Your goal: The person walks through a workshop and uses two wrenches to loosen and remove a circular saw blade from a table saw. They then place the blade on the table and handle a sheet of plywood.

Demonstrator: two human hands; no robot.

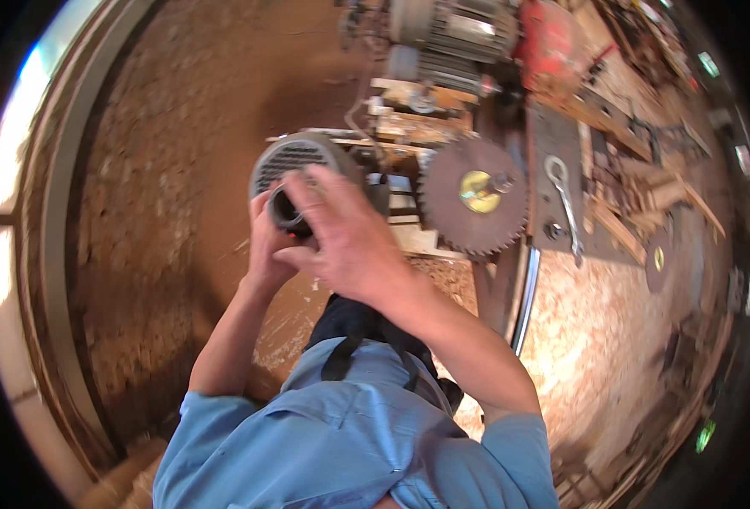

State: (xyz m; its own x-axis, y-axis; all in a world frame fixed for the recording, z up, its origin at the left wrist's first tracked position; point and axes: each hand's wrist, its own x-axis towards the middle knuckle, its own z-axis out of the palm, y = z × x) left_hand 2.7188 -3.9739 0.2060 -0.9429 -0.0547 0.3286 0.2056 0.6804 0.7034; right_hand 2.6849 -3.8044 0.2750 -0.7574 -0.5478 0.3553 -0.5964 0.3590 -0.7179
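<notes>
A dark, hollow cylindrical piece (284, 207) is in my left hand (269, 245), whose fingers wrap around its left side. My right hand (356, 242) lies over the right side of the piece, fingers bent across its top and thumb pointing left below; blur hides whether it grips. A small red spot shows under the piece. Just beyond my hands is the grey vented end cover of what looks like an electric motor (260, 167). To the right, a toothed circular saw blade (438, 197) with a yellow centre label is mounted on a shaft.
A ring-ended wrench (564, 196) lies on the metal plate (543, 127) right of the blade. Wood offcuts (620, 232) and a smaller round blade (659, 259) lie farther right. Another finned motor (458, 28) and a red housing (548, 48) stand at the top. A wood-chip panel (578, 331) is lower right.
</notes>
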